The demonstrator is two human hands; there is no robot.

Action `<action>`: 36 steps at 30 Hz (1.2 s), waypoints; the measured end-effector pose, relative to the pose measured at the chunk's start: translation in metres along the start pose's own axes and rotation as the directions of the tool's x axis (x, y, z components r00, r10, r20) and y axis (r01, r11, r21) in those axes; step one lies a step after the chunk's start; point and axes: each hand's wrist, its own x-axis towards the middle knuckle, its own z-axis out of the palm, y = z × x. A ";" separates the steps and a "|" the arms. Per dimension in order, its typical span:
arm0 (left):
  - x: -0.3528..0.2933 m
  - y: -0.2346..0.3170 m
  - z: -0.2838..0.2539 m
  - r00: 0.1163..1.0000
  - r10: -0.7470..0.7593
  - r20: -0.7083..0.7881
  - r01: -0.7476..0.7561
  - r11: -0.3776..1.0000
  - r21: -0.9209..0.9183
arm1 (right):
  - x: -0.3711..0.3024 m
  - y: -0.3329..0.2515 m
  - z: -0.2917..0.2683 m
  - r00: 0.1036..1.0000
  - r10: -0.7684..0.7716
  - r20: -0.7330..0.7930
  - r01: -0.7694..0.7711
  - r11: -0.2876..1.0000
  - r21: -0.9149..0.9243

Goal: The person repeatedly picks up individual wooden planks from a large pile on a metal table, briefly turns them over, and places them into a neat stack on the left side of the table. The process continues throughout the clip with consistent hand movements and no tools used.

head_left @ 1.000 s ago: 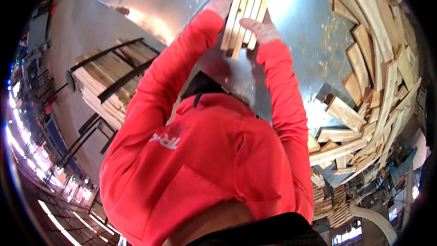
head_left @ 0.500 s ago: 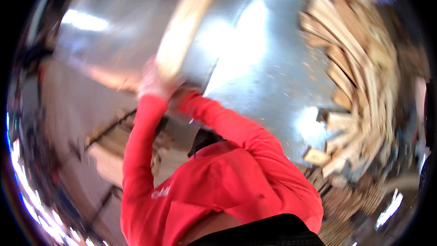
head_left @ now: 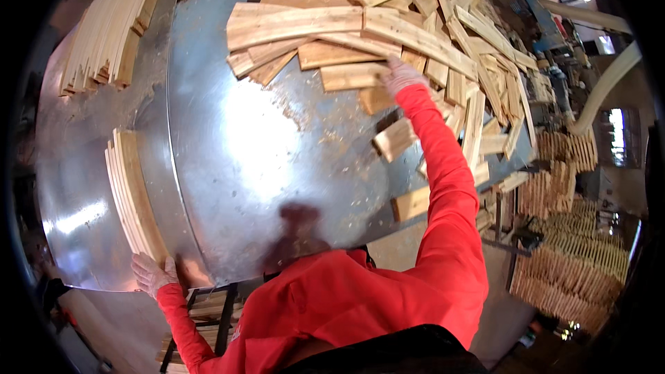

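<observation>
My left hand (head_left: 154,273) rests against the near end of a short row of wooden boards (head_left: 131,194) standing on edge on the metal table's left part. Its fingers are spread, not wrapped round the boards. My right hand (head_left: 403,79) reaches out to the loose pile, its fingers stretched at the right end of a short wooden board (head_left: 353,77). It is slightly blurred, and no grip on the board shows. Around it lie longer boards (head_left: 419,40) crossing over one another, and a short block (head_left: 395,140) sits nearer to me.
A larger row of boards (head_left: 111,31) stands at the far left of the metal table (head_left: 215,215). A seam runs between two table sheets. Stacked wood (head_left: 571,263) rises at the right, near pale hoses (head_left: 609,86). Below the near edge, a dark rack (head_left: 225,318) holds more wood.
Both hands were together on one board at the left; now they are apart. My right hand has moved across to the pile, my left lies at the row's end. The view has turned.
</observation>
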 end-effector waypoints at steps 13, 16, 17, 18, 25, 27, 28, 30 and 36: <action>-0.080 0.493 -0.209 0.748 0.654 0.113 0.622 -0.631 -0.464 | 0.056 0.016 -0.063 0.541 -0.548 0.638 0.622 0.771 0.135; -0.102 0.540 -0.183 0.725 0.683 0.087 0.689 -0.715 -0.121 | 0.025 -0.040 -0.053 0.417 -0.665 0.620 0.691 0.675 0.259; -0.097 0.536 -0.204 0.705 0.667 0.241 0.692 -0.722 -0.024 | 0.039 -0.051 -0.048 0.487 -0.694 0.530 0.711 0.668 0.221; -0.092 0.529 -0.226 0.670 0.632 0.389 0.665 -0.744 0.064 | 0.055 -0.064 -0.043 0.544 -0.721 0.430 0.729 0.660 0.183; -0.068 0.500 -0.165 0.473 0.474 0.743 0.841 -0.493 -0.221 | 0.161 -0.053 -0.013 0.811 -0.554 0.186 0.583 0.746 -0.322; -0.056 0.493 -0.153 0.431 0.528 0.731 0.816 -0.574 -0.066 | 0.096 -0.074 -0.042 0.796 -0.497 0.347 0.589 0.768 -0.252; -0.040 0.485 -0.179 0.462 0.548 0.697 0.753 -0.658 0.018 | 0.075 -0.068 -0.032 0.791 -0.441 0.424 0.556 0.808 -0.198; -0.029 0.479 -0.183 0.503 0.533 0.681 0.656 -0.748 0.101 | 0.008 -0.064 -0.023 0.706 -0.485 0.516 0.630 0.763 -0.143; -0.052 0.493 -0.111 0.463 0.429 0.776 0.652 -0.757 0.030 | 0.034 -0.070 -0.001 0.821 -0.565 0.083 0.569 0.793 -0.217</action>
